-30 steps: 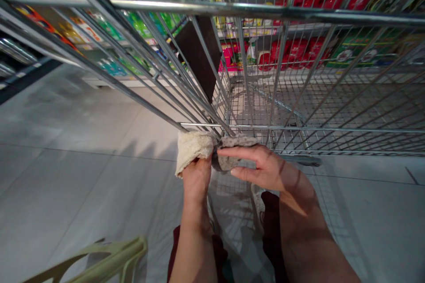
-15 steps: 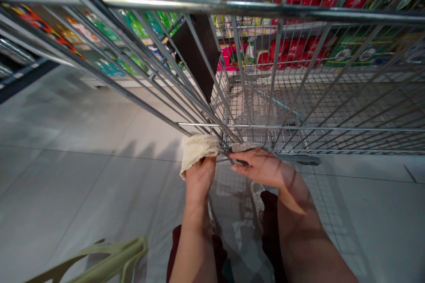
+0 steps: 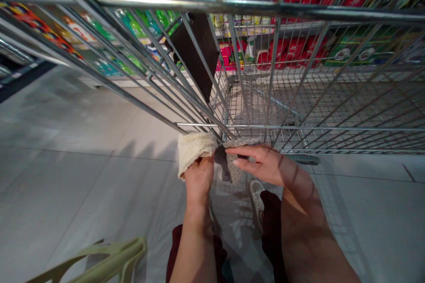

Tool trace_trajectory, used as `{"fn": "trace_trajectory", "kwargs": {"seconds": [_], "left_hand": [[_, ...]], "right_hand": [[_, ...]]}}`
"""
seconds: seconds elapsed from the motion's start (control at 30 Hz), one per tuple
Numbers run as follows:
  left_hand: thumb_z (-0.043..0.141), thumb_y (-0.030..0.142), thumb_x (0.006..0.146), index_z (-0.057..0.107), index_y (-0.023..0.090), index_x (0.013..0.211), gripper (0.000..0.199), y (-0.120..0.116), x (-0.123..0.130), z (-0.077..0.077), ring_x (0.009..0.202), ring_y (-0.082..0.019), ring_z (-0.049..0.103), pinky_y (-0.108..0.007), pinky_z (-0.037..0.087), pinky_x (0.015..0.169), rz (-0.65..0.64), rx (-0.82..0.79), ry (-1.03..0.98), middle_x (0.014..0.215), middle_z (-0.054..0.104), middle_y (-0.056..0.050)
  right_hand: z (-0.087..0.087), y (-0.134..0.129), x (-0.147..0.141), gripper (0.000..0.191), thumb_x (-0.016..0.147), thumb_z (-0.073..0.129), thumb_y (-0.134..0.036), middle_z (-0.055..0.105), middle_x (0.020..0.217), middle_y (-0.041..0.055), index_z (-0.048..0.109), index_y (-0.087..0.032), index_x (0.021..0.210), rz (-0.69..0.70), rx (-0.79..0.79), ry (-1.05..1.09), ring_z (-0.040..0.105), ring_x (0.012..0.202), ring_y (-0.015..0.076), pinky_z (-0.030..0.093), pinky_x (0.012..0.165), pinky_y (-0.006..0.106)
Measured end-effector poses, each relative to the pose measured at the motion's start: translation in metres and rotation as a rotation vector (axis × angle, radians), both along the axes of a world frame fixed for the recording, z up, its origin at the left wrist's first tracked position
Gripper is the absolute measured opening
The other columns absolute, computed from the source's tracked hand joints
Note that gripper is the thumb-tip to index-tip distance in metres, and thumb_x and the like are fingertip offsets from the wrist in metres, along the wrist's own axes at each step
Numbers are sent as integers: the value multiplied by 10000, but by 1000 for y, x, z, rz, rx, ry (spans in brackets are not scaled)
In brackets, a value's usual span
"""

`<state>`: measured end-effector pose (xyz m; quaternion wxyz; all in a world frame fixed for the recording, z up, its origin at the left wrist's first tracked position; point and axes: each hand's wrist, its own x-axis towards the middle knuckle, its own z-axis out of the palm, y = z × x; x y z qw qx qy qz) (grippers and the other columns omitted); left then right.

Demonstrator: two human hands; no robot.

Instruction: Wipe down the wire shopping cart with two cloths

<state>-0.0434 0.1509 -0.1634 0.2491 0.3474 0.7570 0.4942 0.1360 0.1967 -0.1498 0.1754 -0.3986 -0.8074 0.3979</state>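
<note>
My left hand (image 3: 198, 177) grips a cream terry cloth (image 3: 195, 152), which is bunched over the near end of a wire shopping cart (image 3: 265, 110). A mottled grey cloth (image 3: 230, 163) sits beside it and hangs down below the cart's edge. My right hand (image 3: 262, 164) lies against this grey cloth, with the fingers across its top and the thumb lower down. The two hands are close together. The cloths hide whatever bar or handle lies beneath them.
Shelves of brightly packaged goods (image 3: 292, 48) stand beyond the cart, and a dark panel (image 3: 194, 48) stands upright inside it. A pale green plastic frame (image 3: 109, 263) lies low at the left, above grey floor tiles (image 3: 73, 194).
The grey cloth, pinched narrow half a second ago, now hangs lower and looser. My right hand has shifted slightly left and opened a little. The cream cloth stays in my left hand.
</note>
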Motion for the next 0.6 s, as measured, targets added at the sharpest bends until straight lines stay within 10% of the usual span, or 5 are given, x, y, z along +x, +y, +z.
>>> {"fn": "trace_trajectory", "kwargs": {"seconds": [0.2,0.6], "left_hand": [[636,182,757,707,253,1116,374,6,2,4,1297,-258,528,-434,223,1211,-175,-83,186,1110,731,-59],[587,187,797,723,260,1103,343,5,3,6,1300,-257,528,-433,277,1193,-215,-118,295,1126,730,-54]], "right_hand": [[-19,-3,1,451,864,584,-508,716,1185,51,670,-311,1260,-72,3,-364,633,1155,267,497,1014,432],[22,0,2,354,921,554,-387,708,1209,27,687,-251,1219,-15,10,307,640,1152,200,498,1018,349]]}}
